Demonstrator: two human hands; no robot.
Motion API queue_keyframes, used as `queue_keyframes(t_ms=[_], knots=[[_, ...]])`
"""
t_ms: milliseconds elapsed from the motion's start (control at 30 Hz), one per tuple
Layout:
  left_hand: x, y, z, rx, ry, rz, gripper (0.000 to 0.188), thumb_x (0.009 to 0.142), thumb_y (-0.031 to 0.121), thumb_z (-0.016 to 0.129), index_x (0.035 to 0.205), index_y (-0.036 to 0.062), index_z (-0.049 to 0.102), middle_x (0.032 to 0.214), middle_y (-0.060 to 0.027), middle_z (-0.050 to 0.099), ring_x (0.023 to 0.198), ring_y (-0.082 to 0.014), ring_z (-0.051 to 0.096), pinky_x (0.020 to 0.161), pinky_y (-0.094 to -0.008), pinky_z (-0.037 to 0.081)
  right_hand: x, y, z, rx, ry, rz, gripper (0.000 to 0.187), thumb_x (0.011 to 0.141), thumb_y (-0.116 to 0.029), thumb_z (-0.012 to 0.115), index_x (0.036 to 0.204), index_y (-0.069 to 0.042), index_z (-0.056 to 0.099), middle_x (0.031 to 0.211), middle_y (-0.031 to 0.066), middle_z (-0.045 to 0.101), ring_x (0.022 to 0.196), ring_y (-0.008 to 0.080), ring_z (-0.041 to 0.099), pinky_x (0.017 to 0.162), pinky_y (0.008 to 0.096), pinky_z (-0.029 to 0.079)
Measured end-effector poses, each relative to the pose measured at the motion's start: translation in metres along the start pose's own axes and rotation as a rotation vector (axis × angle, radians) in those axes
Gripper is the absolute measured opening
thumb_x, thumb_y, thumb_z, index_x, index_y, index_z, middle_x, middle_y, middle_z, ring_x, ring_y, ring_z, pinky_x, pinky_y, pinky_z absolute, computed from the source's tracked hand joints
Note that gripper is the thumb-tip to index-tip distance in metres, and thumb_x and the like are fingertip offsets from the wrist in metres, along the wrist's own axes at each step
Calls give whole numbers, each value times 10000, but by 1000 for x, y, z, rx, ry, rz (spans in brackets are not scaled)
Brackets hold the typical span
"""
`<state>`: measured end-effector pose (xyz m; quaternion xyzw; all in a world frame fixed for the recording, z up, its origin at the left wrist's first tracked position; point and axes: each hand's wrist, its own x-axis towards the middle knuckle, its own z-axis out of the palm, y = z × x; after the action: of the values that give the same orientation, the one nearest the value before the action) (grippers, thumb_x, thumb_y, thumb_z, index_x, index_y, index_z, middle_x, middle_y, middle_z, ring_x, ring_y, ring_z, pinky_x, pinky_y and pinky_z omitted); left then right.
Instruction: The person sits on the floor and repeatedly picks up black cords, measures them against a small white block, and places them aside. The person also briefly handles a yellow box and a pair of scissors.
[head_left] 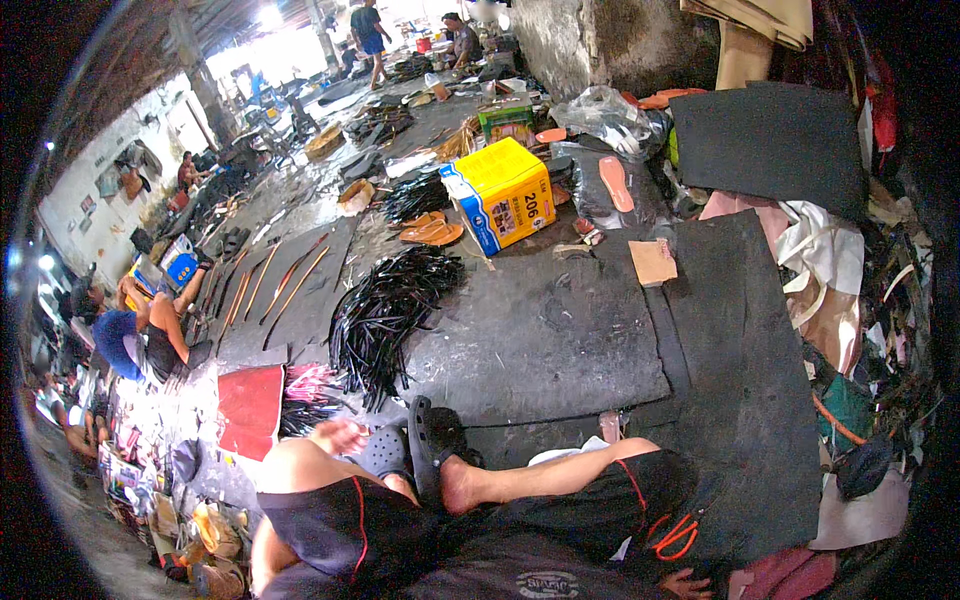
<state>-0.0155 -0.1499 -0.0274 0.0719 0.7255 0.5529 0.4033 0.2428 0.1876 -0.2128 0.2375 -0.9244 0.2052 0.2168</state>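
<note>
I count one yellow-and-blue carton (503,196), tan sandals (432,231) just beside it; one green box (507,122) beyond; one clear plastic bag (612,118); one salmon insole (616,184); one square tan piece (653,262); one broad black sheet (770,145).

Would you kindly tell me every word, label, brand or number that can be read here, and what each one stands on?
Printed text is not copied out here, only located:
Yellow and blue carton: a large dark number on one side, with smaller print nearby.
Wearer's dark shirt: pale lettering in an emblem.
Green box behind the carton: any print is too small to read.
Blue box at left: likewise too small.
</note>
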Motion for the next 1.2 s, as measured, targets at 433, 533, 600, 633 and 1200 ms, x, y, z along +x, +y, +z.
queue_keyframes(t_ms=[433, 533, 600, 633, 1200], knots=[[-40, -8, 79, -447, 539, 470, 329, 986, 270, 633, 1198, 19, 620, 976, -43, 653, 887, -135, 614, 833, -283, 508, -337, -102, -126, -679, 151, 926, 435, 886, -361, 475, 1245, -118, 512, 1252, 146, 482, 1194, 339, 446, 973, 545, 299], [-44, 16, 69, -418, 599, 616, 328, 985, 273, 634, 1193, 19, 621, 969, -39, 651, 885, -131, 609, 835, -280, 504, -338, -98, -131, -805, 154, 1011, 463, 900, -360, 474, 1288, -109, 504, 1304, 155, 471, 1239, 343, 435, 1011, 550, 290], [-46, 32, 57, -394, 631, 719, 327, 985, 275, 635, 1189, 20, 622, 964, -36, 649, 883, -129, 606, 837, -277, 501, -340, -96, -132, -948, 170, 1067, 482, 909, -359, 474, 1317, -102, 499, 1338, 161, 464, 1269, 345, 428, 1037, 553, 283], [-48, 39, 51, -377, 642, 767, 327, 985, 277, 635, 1187, 20, 623, 961, -34, 648, 883, -128, 604, 838, -276, 500, -339, -97, -131, -894, 151, 1062, 492, 914, -358, 474, 1332, -99, 496, 1355, 164, 460, 1285, 347, 424, 1050, 555, 280], [-135, 196, 87, 492, 180, 750, 308, 974, 252, 630, 1178, 22, 639, 1052, -69, 673, 1019, -158, 630, 922, -312, 496, -303, -114, -137, -946, 176, 1442, 610, 929, -249, 526, 1493, -69, 379, 1539, 208, 348, 1459, 377, 294, 1185, 575, 192]])
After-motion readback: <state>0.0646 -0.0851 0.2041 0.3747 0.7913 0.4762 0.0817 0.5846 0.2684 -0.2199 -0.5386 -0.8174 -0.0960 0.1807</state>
